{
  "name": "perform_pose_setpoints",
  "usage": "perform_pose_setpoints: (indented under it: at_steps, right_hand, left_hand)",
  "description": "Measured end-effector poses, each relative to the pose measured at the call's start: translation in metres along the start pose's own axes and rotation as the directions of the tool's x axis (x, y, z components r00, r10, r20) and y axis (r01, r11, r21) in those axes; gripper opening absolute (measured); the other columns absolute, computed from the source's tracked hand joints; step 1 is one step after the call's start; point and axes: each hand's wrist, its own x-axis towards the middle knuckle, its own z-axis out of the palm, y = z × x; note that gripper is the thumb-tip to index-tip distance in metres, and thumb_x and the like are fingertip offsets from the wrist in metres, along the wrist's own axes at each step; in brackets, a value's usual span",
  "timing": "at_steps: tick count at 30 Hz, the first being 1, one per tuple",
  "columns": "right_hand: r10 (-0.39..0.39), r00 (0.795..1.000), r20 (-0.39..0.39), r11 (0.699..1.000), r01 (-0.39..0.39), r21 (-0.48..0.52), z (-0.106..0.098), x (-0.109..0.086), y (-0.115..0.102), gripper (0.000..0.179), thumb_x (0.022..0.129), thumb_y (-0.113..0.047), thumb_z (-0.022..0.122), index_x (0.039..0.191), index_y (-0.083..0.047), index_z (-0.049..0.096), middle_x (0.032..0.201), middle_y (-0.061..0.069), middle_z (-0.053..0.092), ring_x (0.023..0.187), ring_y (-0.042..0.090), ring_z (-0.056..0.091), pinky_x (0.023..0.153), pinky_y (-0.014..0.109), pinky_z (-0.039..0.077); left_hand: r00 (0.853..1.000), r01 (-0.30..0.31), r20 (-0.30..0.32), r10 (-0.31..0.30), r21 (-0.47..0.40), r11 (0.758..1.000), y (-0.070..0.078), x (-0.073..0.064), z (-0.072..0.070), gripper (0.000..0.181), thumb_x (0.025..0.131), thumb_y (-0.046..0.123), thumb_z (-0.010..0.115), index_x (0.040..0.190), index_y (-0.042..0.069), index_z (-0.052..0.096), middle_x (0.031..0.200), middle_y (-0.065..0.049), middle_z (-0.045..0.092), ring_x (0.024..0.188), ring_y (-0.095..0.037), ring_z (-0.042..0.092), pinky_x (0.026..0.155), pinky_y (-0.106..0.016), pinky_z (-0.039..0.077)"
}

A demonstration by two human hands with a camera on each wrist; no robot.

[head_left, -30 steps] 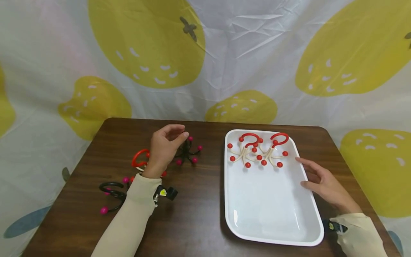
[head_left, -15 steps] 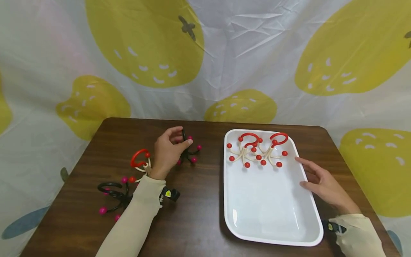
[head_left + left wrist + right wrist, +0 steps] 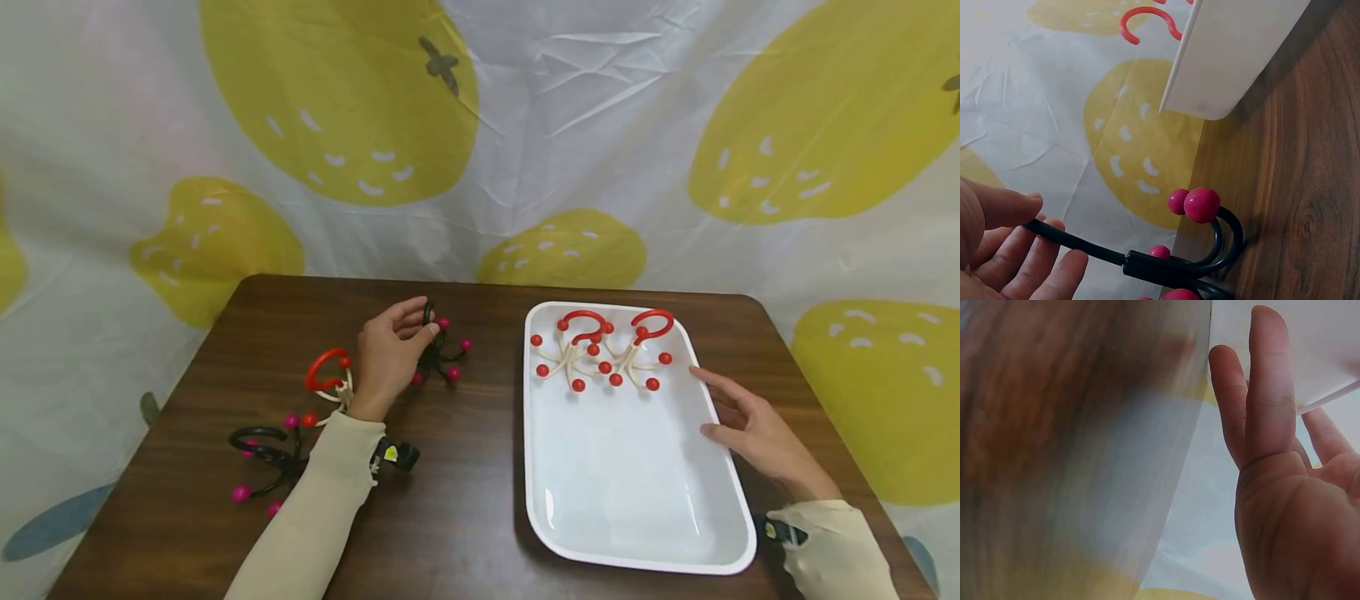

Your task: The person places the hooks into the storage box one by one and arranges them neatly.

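In the head view my left hand is at the back left of the table, its thumb and fingers pinching the hooked handle of a black claw-style massager with pink ball tips. The left wrist view shows the black handle between thumb and fingers; the massager's legs stand on the table. My right hand rests on the right rim of a white tray, fingers fairly straight. Inside the tray's far end stand two cream massagers with red hooks and balls, a left one and a right one.
Left of my left forearm stand another black massager with pink balls and a cream one with a red hook, both partly hidden by the arm. The brown table ends at a fruit-patterned curtain behind.
My left hand has reached the black massager's hook, and its thumb has closed in on the handle. The right hand and tray stay in place.
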Motion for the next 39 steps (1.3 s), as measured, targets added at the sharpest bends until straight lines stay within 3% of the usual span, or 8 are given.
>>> perform_pose_setpoints:
  at_steps: [8, 14, 25, 31, 39]
  right_hand:
    - [0.007, 1.0, 0.01, 1.0, -0.007, 0.011, -0.001, 0.0, 0.0, 0.078, 0.098, -0.004, 0.069, 0.166, -0.01, 0.032, 0.16, 0.032, 0.04, 0.131, 0.054, 0.056, 0.081, 0.047, 0.066]
    - [0.014, 1.0, 0.006, 1.0, -0.014, 0.009, 0.0, 0.0, 0.0, 0.078, 0.097, -0.005, 0.07, 0.166, -0.011, 0.033, 0.162, 0.032, 0.039, 0.129, 0.044, 0.06, 0.081, 0.045, 0.067]
    - [0.022, 1.0, 0.005, 1.0, -0.022, -0.005, 0.0, -0.001, -0.001, 0.079, 0.097, -0.005, 0.07, 0.166, -0.011, 0.032, 0.165, 0.032, 0.034, 0.135, 0.06, 0.051, 0.083, 0.045, 0.066]
    - [0.024, 1.0, 0.007, 1.0, -0.024, 0.001, 0.0, -0.001, -0.003, 0.079, 0.097, -0.005, 0.07, 0.166, -0.011, 0.032, 0.166, 0.032, 0.033, 0.134, 0.061, 0.05, 0.082, 0.046, 0.066]
    - [0.024, 1.0, 0.007, 1.0, -0.024, 0.012, 0.0, -0.001, -0.001, 0.078, 0.098, -0.006, 0.07, 0.166, -0.012, 0.033, 0.164, 0.032, 0.035, 0.132, 0.048, 0.058, 0.081, 0.047, 0.066]
  left_hand:
    - [1.0, -0.015, -0.011, 0.015, -0.004, 1.0, 0.0, 0.0, -0.001, 0.037, 0.096, 0.015, 0.08, 0.132, 0.013, 0.075, 0.119, -0.008, 0.08, 0.106, -0.024, 0.078, 0.094, -0.04, 0.063]
    - [0.999, -0.04, -0.011, 0.04, 0.004, 0.999, 0.005, 0.001, 0.0, 0.036, 0.096, 0.014, 0.08, 0.131, 0.011, 0.075, 0.12, -0.008, 0.08, 0.105, -0.025, 0.077, 0.093, -0.042, 0.063]
    - [0.999, -0.031, 0.009, 0.032, -0.037, 0.999, 0.011, -0.004, -0.001, 0.034, 0.097, 0.011, 0.078, 0.131, 0.01, 0.075, 0.12, -0.01, 0.08, 0.104, -0.026, 0.077, 0.091, -0.033, 0.062]
    - [0.998, -0.058, 0.004, 0.058, -0.054, 0.997, 0.014, -0.006, -0.003, 0.032, 0.097, 0.011, 0.077, 0.129, 0.01, 0.076, 0.118, -0.01, 0.08, 0.103, -0.027, 0.078, 0.094, -0.042, 0.062]
    - [0.997, -0.081, 0.009, 0.082, -0.04, 0.996, 0.018, -0.007, -0.004, 0.03, 0.098, 0.014, 0.077, 0.128, 0.011, 0.077, 0.117, -0.008, 0.08, 0.102, -0.024, 0.078, 0.091, -0.039, 0.062]
